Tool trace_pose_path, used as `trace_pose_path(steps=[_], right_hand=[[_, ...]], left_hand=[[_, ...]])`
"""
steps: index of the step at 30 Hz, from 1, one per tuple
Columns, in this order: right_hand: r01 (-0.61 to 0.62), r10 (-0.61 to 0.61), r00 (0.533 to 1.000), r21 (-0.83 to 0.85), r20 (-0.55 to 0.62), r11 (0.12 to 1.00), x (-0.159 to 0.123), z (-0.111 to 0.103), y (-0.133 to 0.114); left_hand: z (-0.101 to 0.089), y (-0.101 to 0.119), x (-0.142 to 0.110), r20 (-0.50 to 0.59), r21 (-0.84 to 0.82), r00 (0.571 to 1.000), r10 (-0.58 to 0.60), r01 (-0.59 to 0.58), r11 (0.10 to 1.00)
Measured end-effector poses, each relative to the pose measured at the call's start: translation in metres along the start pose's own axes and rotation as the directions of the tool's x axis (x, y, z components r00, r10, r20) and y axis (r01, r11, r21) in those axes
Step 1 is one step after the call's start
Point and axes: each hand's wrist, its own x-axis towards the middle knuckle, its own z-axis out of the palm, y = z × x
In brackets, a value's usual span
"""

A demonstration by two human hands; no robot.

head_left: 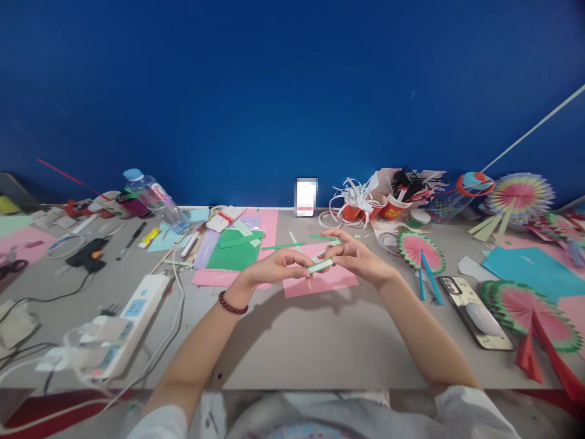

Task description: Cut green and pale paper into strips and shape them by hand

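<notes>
My left hand (282, 266), with a dark red bead bracelet at the wrist, pinches one end of a short narrow strip, green along the edge and white on top (320, 266). The fingers of my right hand (359, 257) close on the strip's other end. Both hands hover over a pink paper sheet (299, 288) on the grey table. Thin green paper strips (282, 246) lie just behind my hands. To the left, green sheets (228, 259) rest on pink and lilac paper.
A power strip (141, 317) with plugs and cables fills the left, near a glue gun (88, 255) and a tilted bottle (158, 198). A phone (306, 198) leans at the back. Folded paper fans (421, 251) and a mouse on another phone (482, 319) lie right.
</notes>
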Motion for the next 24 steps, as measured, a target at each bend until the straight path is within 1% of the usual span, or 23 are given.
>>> trace_pose_path(steps=[3,4,5,6,8,9,10,14,17,18,20,22,24], right_hand=[[0.006,-0.004,0.999,0.039,-0.035,0.999,0.001,-0.001,0.005],[0.013,-0.011,0.999,0.047,-0.044,0.999,0.002,-0.001,0.007],[0.022,-0.019,0.999,0.059,-0.050,0.998,0.003,-0.002,0.009],[0.033,-0.029,0.998,0.075,-0.054,0.997,0.004,-0.002,0.011],[0.052,-0.044,0.997,0.116,-0.065,0.992,0.005,-0.001,0.016],[0.056,-0.047,0.996,0.128,-0.074,0.990,0.006,-0.001,0.019],[0.058,-0.047,0.995,0.130,-0.089,0.990,0.007,0.000,0.021],[0.041,-0.025,0.982,0.081,-0.185,0.996,0.008,0.003,0.027],[0.023,-0.006,0.972,0.071,-0.235,0.997,0.008,0.006,0.026],[0.013,0.004,0.969,0.068,-0.247,0.998,0.008,0.008,0.026],[-0.009,0.027,0.967,0.072,-0.254,0.997,0.008,0.010,0.024],[-0.005,0.030,0.967,0.100,-0.252,0.995,0.008,0.013,0.024],[0.023,0.007,0.966,0.113,-0.257,0.993,0.009,0.015,0.024]], left_hand=[[0.000,0.000,-0.003,-0.083,0.032,0.995,0.047,-0.045,0.999],[0.000,0.002,-0.003,-0.097,0.030,0.993,0.067,-0.065,0.997],[0.000,0.003,-0.004,-0.075,0.014,0.994,0.079,-0.078,0.997],[0.000,0.005,-0.005,-0.017,-0.016,0.996,0.082,-0.082,0.996],[0.002,0.010,-0.006,0.155,-0.098,0.985,0.076,-0.061,0.993],[0.003,0.013,-0.006,0.216,-0.134,0.974,0.073,-0.045,0.990],[0.004,0.015,-0.006,0.241,-0.159,0.968,0.069,-0.031,0.987],[0.009,0.019,-0.007,0.221,-0.194,0.975,0.034,0.010,0.981],[0.011,0.017,-0.007,0.223,-0.200,0.974,0.046,0.000,0.980],[0.011,0.015,-0.007,0.200,-0.196,0.978,0.058,-0.018,0.980],[0.011,0.012,-0.008,0.116,-0.182,0.988,0.097,-0.075,0.980],[0.010,0.010,-0.010,0.049,-0.171,0.991,0.123,-0.113,0.979],[0.009,0.010,-0.011,0.069,-0.187,0.993,0.097,-0.083,0.979]])
